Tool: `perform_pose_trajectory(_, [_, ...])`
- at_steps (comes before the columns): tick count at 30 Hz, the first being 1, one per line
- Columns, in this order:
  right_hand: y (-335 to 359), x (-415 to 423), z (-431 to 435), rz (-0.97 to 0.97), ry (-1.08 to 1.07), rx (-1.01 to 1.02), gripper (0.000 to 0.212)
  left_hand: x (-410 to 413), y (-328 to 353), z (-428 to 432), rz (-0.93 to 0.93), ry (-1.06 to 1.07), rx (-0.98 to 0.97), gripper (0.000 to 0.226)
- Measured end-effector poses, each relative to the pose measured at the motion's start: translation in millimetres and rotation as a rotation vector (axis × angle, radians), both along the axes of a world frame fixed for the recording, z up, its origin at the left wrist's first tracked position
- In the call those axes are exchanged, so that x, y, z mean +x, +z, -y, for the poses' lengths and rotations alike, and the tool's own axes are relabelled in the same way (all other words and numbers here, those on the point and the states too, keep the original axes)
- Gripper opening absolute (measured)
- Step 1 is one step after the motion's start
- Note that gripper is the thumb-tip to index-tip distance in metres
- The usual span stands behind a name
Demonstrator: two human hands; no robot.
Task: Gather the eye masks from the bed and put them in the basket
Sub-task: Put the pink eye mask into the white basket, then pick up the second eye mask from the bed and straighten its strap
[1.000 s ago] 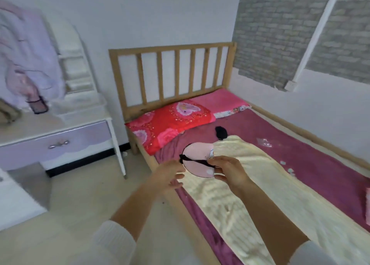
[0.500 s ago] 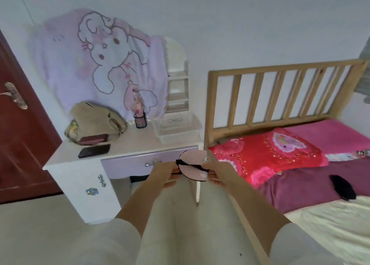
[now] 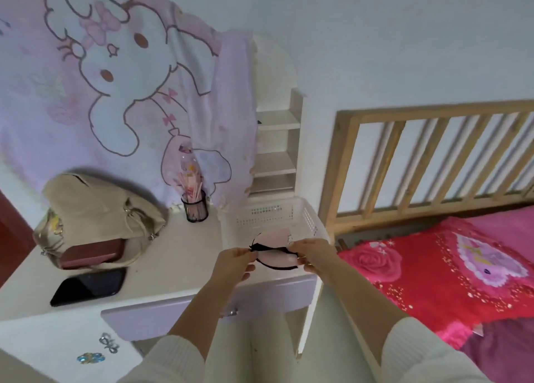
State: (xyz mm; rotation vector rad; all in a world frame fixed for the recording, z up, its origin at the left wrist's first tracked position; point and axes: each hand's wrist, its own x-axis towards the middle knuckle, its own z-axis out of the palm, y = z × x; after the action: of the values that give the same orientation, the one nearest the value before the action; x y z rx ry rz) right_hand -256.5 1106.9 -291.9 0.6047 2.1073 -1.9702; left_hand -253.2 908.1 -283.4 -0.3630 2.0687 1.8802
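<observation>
I hold a pale pink eye mask [image 3: 274, 259] with a black strap between both hands, just above the front of the white perforated basket [image 3: 310, 220]. My left hand [image 3: 234, 264] pinches the strap's left end. My right hand [image 3: 313, 255] grips the mask's right edge. The basket stands on the right end of the white dresser top [image 3: 179, 255], next to the wooden bed headboard [image 3: 433, 157]. Most of the basket's inside is hidden behind the mask.
On the dresser lie a beige bag [image 3: 95, 212], a dark red wallet [image 3: 92, 252], a black phone [image 3: 89, 285] and a mesh pen cup [image 3: 195, 207]. A bunny-print cloth [image 3: 115, 87] hangs behind. A red floral pillow [image 3: 450, 270] lies on the bed at right.
I have turned from the bed to the dresser and stepped close. The mask, held in both hands throughout, has moved from over the bed to just above the basket.
</observation>
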Motion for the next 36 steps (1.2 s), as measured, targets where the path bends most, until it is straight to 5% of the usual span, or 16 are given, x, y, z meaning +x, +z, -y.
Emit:
perform_pose_trajectory(10, [-72.2, -174.9, 24.5, 0.199, -0.004, 0.13, 0.009, -166.9, -55.0, 4.7, 0.326, 0.022, 0.077, 0.002])
perform_pose_trajectory(21, [-144.4, -214.8, 28.4, 0.397, -0.015, 0.137, 0.034, -239.1, -102.7, -25.0, 0.565, -0.06, -0.102, 0.023])
perform_pose_trajectory(26, [-105.9, -199.4, -11.4, 0.236, -0.044, 0.155, 0.034, -249.6, -89.9, -73.9, 0.373, -0.176, -0.517, 0.059])
perform_pose_trajectory(28, [-84.3, -178.9, -40.9, 0.162, -0.1, 0.149, 0.029, -240.0, -79.1, -106.9, 0.163, -0.262, -0.521, 0.066])
perform_pose_trajectory(32, [-55.6, -99.0, -122.8, 0.084, -0.281, 0.165, 0.018, -190.0, -56.6, -190.4, -0.324, -0.363, -0.41, 0.048])
perform_pose_trajectory(36, [-47.6, 17.3, -209.3, 0.125, -0.554, 0.15, 0.011, -109.4, -56.7, -296.2, -0.48, -0.69, -0.302, 0.026])
